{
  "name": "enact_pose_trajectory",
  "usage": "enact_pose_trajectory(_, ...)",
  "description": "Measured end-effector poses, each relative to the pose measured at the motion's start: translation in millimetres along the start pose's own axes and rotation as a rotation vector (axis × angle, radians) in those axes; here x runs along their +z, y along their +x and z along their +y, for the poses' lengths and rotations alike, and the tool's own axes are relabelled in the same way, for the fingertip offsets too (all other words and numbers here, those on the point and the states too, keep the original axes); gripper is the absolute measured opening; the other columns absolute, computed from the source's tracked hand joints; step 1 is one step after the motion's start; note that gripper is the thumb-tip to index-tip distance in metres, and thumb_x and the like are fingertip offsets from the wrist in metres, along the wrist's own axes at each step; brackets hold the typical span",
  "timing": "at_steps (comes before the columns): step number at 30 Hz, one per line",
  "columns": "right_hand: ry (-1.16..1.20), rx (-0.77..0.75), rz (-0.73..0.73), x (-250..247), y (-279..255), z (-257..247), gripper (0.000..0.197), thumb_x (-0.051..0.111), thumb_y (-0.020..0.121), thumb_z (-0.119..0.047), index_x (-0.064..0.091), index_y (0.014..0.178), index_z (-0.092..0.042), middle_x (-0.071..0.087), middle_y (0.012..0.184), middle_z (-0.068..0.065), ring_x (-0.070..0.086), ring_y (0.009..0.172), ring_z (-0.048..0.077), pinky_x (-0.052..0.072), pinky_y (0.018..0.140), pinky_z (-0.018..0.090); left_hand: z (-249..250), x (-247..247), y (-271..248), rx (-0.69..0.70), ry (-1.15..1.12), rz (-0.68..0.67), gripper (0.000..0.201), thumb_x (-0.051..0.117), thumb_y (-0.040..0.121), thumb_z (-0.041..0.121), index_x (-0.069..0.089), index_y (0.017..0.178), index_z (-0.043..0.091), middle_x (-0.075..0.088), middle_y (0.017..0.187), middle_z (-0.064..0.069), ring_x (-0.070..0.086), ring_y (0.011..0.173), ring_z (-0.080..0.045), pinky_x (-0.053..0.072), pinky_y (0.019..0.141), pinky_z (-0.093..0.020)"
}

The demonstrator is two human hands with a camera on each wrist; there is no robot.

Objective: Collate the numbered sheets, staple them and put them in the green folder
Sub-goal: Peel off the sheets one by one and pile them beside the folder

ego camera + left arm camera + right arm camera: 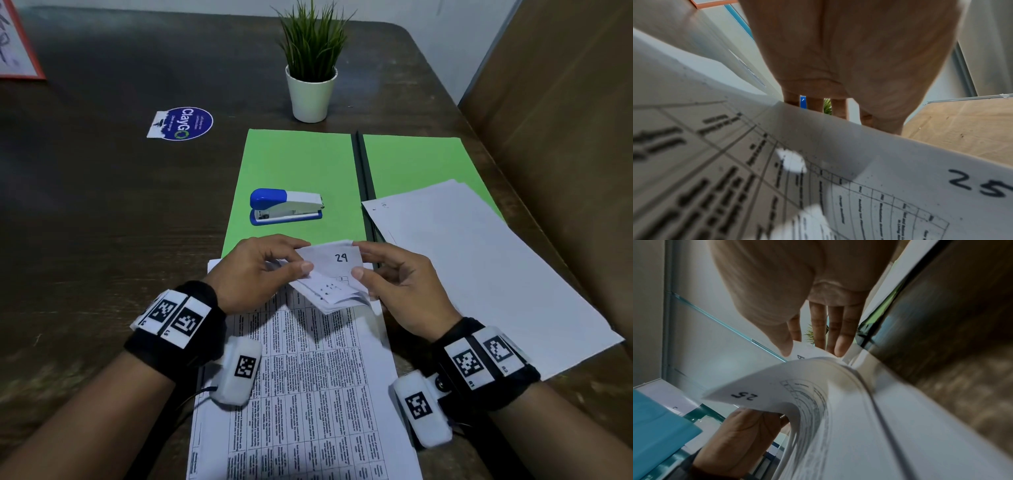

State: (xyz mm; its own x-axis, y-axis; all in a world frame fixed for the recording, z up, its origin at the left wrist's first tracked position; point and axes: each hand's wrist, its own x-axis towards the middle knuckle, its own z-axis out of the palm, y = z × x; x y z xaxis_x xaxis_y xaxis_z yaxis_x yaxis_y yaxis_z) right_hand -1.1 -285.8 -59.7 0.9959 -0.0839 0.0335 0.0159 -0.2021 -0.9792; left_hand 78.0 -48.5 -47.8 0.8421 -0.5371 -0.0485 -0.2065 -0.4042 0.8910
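Both hands pinch the far corners of the numbered sheets (308, 370), which lie in a printed stack on the surface (102, 240) at the near edge, between the two forearms. Left hand (253, 270) has its grip closed on the lifted corners, thumb on top and fingers underneath, curling the paper back toward the person. Just to its right, the topmost raised corner (337, 258) shows a handwritten 29; from the wrist views a lower corner (748, 396) bent over reads 25. How many sheets are fanned up cannot be counted, only that there are several. Right hand (400, 287) grips the same bunch of corners from the other side, thumb against the front and fingertips behind the edge.

Beyond the hands lies one green folder (298, 171), opened flat, its dark spine running away from the person. One blue and white stapler (286, 206) sits on the folder's left half, well apart from both hands. On the right half and spilling onto the surface rests a second pile of blank-side-up pages (479, 267), a few sheets by their offset edges.

Farther back stand one potted plant (311, 61) in a white pot, and to its left one round blue sticker (183, 124) on the surface.
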Motion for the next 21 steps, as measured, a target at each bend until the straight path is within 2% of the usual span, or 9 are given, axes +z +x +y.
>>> enact_pose_trajectory(2,0.012,-0.015,0.012,-0.8,0.0,0.6,0.035,0.073,0.086,-0.008,0.071,0.114,-0.028,0.073,0.111,-0.001,0.071,0.085,0.033,0.06,0.077,0.035,1.5,0.0,-0.5,-0.001,0.015,-0.005,0.025,0.07,0.08,0.043,0.079,0.078,0.02,0.067,0.124,0.011,0.058,0.114,0.011,0.051,0.089,-0.019)
enact_pose_trajectory(5,0.011,-0.028,0.006,-0.9,-0.3,2.1,0.037,0.075,0.084,-0.005,0.071,0.116,-0.024,0.073,0.112,-0.004,0.072,0.086,0.032,0.059,0.079,0.03,-0.7,0.4,-0.8,0.005,0.034,0.014,0.012,0.083,0.077,0.029,0.076,0.083,0.02,0.07,0.118,0.013,0.065,0.103,0.003,0.055,0.089,-0.026)
enact_pose_trajectory(7,0.016,-0.025,-0.002,-0.4,-0.5,1.3,0.041,0.075,0.083,-0.004,0.07,0.118,-0.025,0.073,0.113,-0.005,0.072,0.089,0.03,0.059,0.082,0.029,-3.8,1.9,-0.8,0.01,0.033,0.029,0.028,0.085,0.076,0.025,0.075,0.102,0.027,0.073,0.113,0.014,0.067,0.097,0.002,0.056,0.089,-0.029)
enact_pose_trajectory(10,0.026,-0.021,0.0,0.1,-0.5,-0.7,0.046,0.076,0.082,-0.003,0.068,0.117,-0.032,0.071,0.114,-0.007,0.073,0.089,0.027,0.06,0.078,0.028,-5.0,2.3,-0.5,0.038,0.086,-0.002,0.051,0.082,0.078,0.037,0.067,0.127,0.037,0.066,0.124,0.021,0.06,0.116,0.003,0.051,0.102,-0.032)
enact_pose_trajectory(12,0.017,-0.024,0.003,0.3,-0.4,-0.2,0.046,0.076,0.082,-0.004,0.068,0.118,-0.032,0.071,0.115,-0.006,0.073,0.089,0.03,0.061,0.079,0.034,-4.5,1.7,-0.8,0.053,0.097,-0.017,0.052,0.08,0.079,0.038,0.065,0.129,0.038,0.064,0.128,0.021,0.058,0.119,0.003,0.05,0.104,-0.035)
enact_pose_trajectory(14,0.008,-0.019,0.006,0.3,-0.4,0.5,0.046,0.077,0.082,-0.006,0.068,0.119,-0.032,0.071,0.117,-0.004,0.073,0.089,0.029,0.061,0.08,0.039,-2.6,1.5,-1.0,0.053,0.096,-0.016,0.048,0.081,0.082,0.03,0.066,0.128,0.037,0.063,0.13,0.019,0.057,0.12,0.004,0.049,0.106,-0.036)
enact_pose_trajectory(18,0.039,-0.013,0.003,0.4,-1.1,-0.8,0.05,0.077,0.081,-0.004,0.066,0.122,-0.032,0.069,0.117,-0.006,0.074,0.089,0.018,0.06,0.076,0.031,-0.9,1.5,-1.2,0.059,0.12,-0.014,0.049,0.08,0.083,0.026,0.065,0.128,0.039,0.059,0.138,0.018,0.051,0.125,0.011,0.044,0.112,-0.03)
enact_pose_trajectory(21,0.042,-0.005,-0.004,0.5,-1.2,-1.2,0.051,0.077,0.081,-0.005,0.066,0.122,-0.033,0.07,0.118,-0.006,0.073,0.089,0.025,0.061,0.078,0.035,-1.9,1.0,-1.0,0.059,0.129,-0.014,0.049,0.079,0.084,0.027,0.064,0.128,0.041,0.057,0.139,0.017,0.048,0.127,0.014,0.041,0.114,-0.027)
